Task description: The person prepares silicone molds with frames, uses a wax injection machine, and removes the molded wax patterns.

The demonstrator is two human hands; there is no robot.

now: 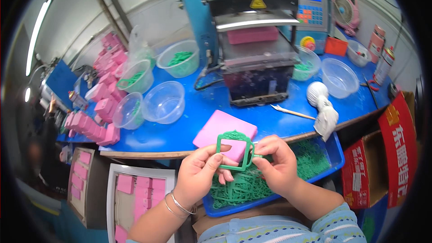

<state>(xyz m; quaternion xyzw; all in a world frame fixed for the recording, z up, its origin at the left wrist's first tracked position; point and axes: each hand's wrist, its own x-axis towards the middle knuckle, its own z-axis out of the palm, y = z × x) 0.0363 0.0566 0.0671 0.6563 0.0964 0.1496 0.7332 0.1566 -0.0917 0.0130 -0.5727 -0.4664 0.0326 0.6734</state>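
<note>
Head view, one item in hand: green plastic frame (234,150), square with an ornamented top edge, held upright above the near edge of the blue tabletop (198,108). Left hand (200,171) pinches its lower left side, thumb in front; right hand (276,164) is closed on its right edge. The two hands are close together, one on each side of the frame.

Surroundings:
- pink block (225,128), flat on the tabletop just behind the frame and partly covered by it.
- blue tray (335,153) under the hands, heaped with green plastic pieces (310,159).
- black press machine (256,45) at centre back, a pink slab inside it.
- clear plastic bowls (164,103) to the left, some holding green parts.
- pink blocks (101,108) stacked along the left edge.
- wooden stick (292,112) and white cloth bundle (324,108) to the right.

Obscured: the tray's middle lies behind the hands; what is in the machine's lower chamber cannot be made out.
</note>
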